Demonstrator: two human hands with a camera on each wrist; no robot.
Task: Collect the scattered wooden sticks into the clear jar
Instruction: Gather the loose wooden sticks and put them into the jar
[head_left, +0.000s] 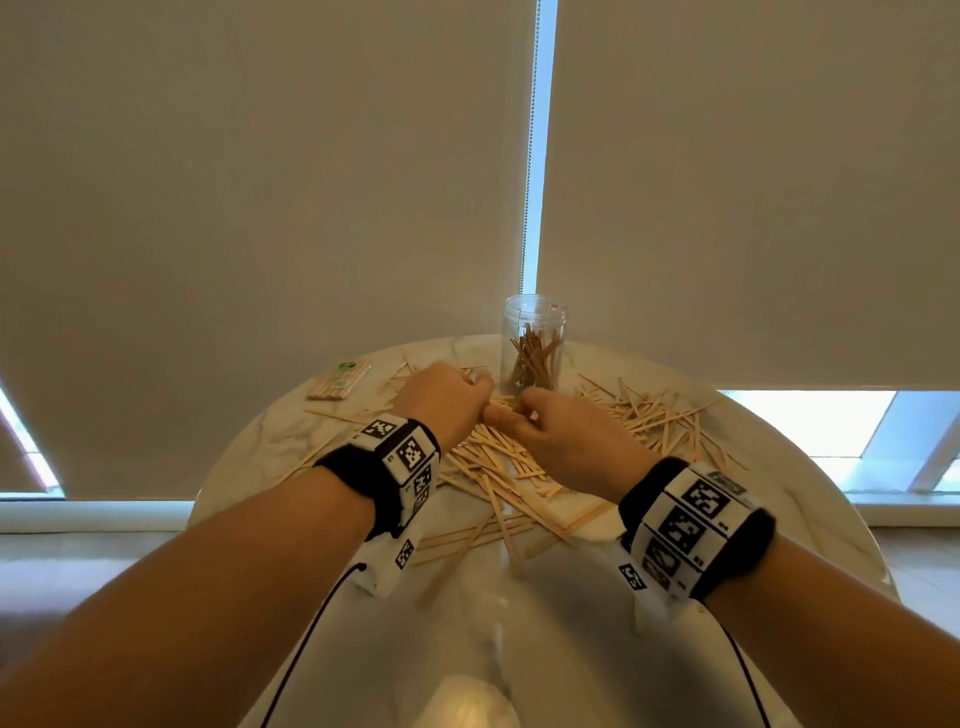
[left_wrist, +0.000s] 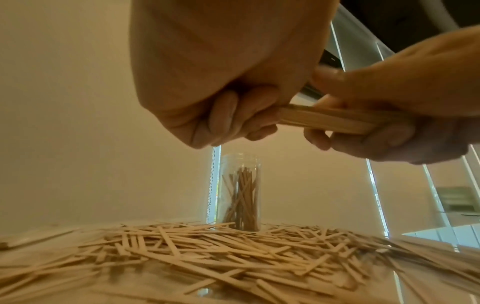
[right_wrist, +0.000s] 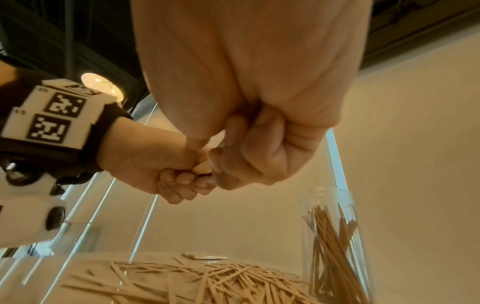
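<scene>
A clear jar (head_left: 532, 338) (left_wrist: 240, 193) (right_wrist: 335, 242) stands upright at the far side of the round table, partly filled with wooden sticks. Loose wooden sticks (head_left: 498, 467) (left_wrist: 207, 253) (right_wrist: 207, 279) lie scattered in front of it and to both sides. Just in front of the jar and above the pile, my hands meet. My right hand (head_left: 524, 410) (left_wrist: 363, 131) (right_wrist: 233, 148) grips a bundle of sticks (left_wrist: 324, 119) lying level. My left hand (head_left: 470, 395) (left_wrist: 246, 121) (right_wrist: 182, 176) curls round the bundle's left end (right_wrist: 202, 168).
The marble table (head_left: 519, 623) is glossy and bare near me. A wrapped pack of sticks (head_left: 338, 382) lies at the far left. Drawn roller blinds hang close behind the table, with bright window strips low on both sides.
</scene>
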